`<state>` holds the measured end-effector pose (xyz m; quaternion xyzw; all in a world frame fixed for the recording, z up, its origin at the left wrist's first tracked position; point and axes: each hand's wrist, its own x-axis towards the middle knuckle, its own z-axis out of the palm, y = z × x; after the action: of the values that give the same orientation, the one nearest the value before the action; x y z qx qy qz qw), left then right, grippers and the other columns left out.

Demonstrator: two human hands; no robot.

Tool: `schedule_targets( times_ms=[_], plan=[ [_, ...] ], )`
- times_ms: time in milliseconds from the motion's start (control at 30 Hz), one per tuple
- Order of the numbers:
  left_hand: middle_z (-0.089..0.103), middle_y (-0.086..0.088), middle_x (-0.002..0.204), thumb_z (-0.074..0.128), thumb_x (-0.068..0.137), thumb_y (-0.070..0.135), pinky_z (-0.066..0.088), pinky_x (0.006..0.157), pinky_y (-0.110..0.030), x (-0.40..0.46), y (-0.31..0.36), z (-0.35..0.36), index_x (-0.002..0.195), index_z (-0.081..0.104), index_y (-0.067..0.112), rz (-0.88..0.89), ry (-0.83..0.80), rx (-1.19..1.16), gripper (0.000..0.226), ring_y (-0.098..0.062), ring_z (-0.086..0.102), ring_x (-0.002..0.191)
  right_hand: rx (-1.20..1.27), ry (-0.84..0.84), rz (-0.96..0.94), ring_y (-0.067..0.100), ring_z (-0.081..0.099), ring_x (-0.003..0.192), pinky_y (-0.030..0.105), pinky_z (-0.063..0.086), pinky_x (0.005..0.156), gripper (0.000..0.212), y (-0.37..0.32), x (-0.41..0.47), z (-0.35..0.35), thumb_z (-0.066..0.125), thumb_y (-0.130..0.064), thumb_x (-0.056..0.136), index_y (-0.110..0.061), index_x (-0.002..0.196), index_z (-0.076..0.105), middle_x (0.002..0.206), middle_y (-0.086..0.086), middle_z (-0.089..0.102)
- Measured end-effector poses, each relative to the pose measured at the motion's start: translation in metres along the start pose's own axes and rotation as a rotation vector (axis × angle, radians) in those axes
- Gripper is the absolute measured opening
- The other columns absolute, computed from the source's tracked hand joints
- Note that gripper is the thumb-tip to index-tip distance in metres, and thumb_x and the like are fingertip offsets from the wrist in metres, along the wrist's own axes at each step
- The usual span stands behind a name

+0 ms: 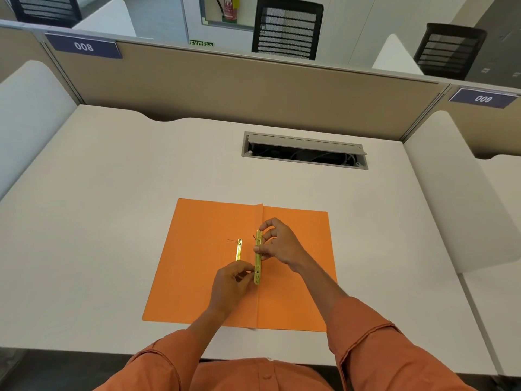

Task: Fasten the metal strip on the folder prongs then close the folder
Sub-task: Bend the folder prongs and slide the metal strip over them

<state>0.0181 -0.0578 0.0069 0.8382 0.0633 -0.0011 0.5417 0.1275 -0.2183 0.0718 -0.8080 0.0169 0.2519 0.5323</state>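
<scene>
An orange folder [197,272] lies open and flat on the desk. A gold metal strip [258,266] with holes runs along the centre fold. My right hand [279,244] pinches its upper half with thumb and fingers. My left hand [234,283] touches the strip's lower end with its fingertips. A second, narrower gold fastener piece [238,249] lies on the left flap, with thin prongs [233,241] sticking out at its top. Another thin prong shows by the top of the strip.
The white desk [98,221] has an open cable hatch [304,150] behind the folder. A beige partition [225,88] closes the back, with white side dividers left and right. Black chairs stand beyond it.
</scene>
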Motion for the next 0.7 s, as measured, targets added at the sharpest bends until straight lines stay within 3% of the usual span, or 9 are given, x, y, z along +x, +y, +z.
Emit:
schedule_targets(
  times_ms=[67, 267, 400, 500, 600, 633, 700],
  plan=[
    [0.076, 0.011, 0.085, 0.082, 0.083, -0.003, 0.052, 0.069, -0.013, 0.001, 0.001, -0.001, 0.092, 0.082, 0.018, 0.001, -0.016, -0.002, 0.023, -0.009, 0.069, 0.078, 0.001, 0.009, -0.005, 0.023, 0.067, 0.065, 0.037, 0.066, 0.062, 0.053, 0.000, 0.000, 0.001, 0.087, 0.007, 0.081, -0.007, 0.123, 0.057, 0.099, 0.020, 0.063],
    [0.078, 0.000, 0.094, 0.077, 0.086, -0.009, 0.057, 0.075, -0.022, 0.012, 0.000, -0.009, 0.099, 0.081, 0.010, -0.085, -0.020, -0.061, 0.024, -0.004, 0.071, 0.080, 0.010, 0.018, -0.021, 0.012, 0.066, 0.057, 0.034, 0.066, 0.059, 0.052, 0.002, 0.002, 0.003, 0.086, 0.009, 0.082, -0.006, 0.123, 0.058, 0.094, 0.010, 0.061],
    [0.077, -0.010, 0.104, 0.072, 0.093, -0.005, 0.065, 0.076, -0.039, 0.030, 0.010, -0.012, 0.122, 0.074, 0.006, -0.149, 0.075, -0.155, 0.031, -0.023, 0.074, 0.083, 0.000, 0.027, -0.036, 0.006, 0.065, 0.053, 0.033, 0.065, 0.059, 0.051, 0.004, 0.004, 0.004, 0.086, 0.006, 0.083, -0.008, 0.123, 0.058, 0.094, 0.007, 0.062],
    [0.073, -0.011, 0.112, 0.069, 0.097, -0.002, 0.062, 0.061, -0.023, 0.041, 0.017, -0.009, 0.131, 0.070, 0.007, -0.171, 0.090, -0.227, 0.035, -0.026, 0.075, 0.082, 0.000, 0.032, -0.047, 0.006, 0.065, 0.055, 0.034, 0.066, 0.060, 0.049, 0.004, 0.004, 0.005, 0.087, 0.003, 0.084, -0.010, 0.122, 0.059, 0.096, 0.008, 0.062],
    [0.072, -0.011, 0.116, 0.064, 0.100, -0.003, 0.058, 0.055, -0.019, 0.050, 0.018, -0.004, 0.132, 0.070, 0.006, -0.178, 0.090, -0.221, 0.034, -0.013, 0.073, 0.072, 0.014, 0.025, -0.058, 0.007, 0.065, 0.057, 0.033, 0.066, 0.060, 0.051, 0.003, 0.004, 0.006, 0.089, -0.001, 0.082, -0.011, 0.122, 0.059, 0.096, 0.009, 0.063],
    [0.072, -0.013, 0.116, 0.063, 0.101, -0.003, 0.059, 0.056, -0.021, 0.051, 0.018, -0.002, 0.131, 0.071, 0.005, -0.179, 0.092, -0.213, 0.032, -0.010, 0.073, 0.071, 0.016, 0.022, -0.062, 0.009, 0.065, 0.058, 0.034, 0.066, 0.061, 0.051, 0.003, 0.004, 0.006, 0.090, -0.002, 0.082, -0.011, 0.122, 0.060, 0.096, 0.010, 0.063],
    [0.073, -0.016, 0.115, 0.061, 0.101, -0.003, 0.066, 0.064, -0.036, 0.054, 0.020, -0.001, 0.126, 0.074, 0.003, -0.169, 0.093, -0.194, 0.028, -0.022, 0.076, 0.081, 0.018, 0.019, -0.068, 0.012, 0.063, 0.059, 0.036, 0.067, 0.063, 0.050, 0.001, 0.004, 0.006, 0.089, -0.003, 0.083, -0.012, 0.123, 0.060, 0.099, 0.018, 0.065]
  ],
)
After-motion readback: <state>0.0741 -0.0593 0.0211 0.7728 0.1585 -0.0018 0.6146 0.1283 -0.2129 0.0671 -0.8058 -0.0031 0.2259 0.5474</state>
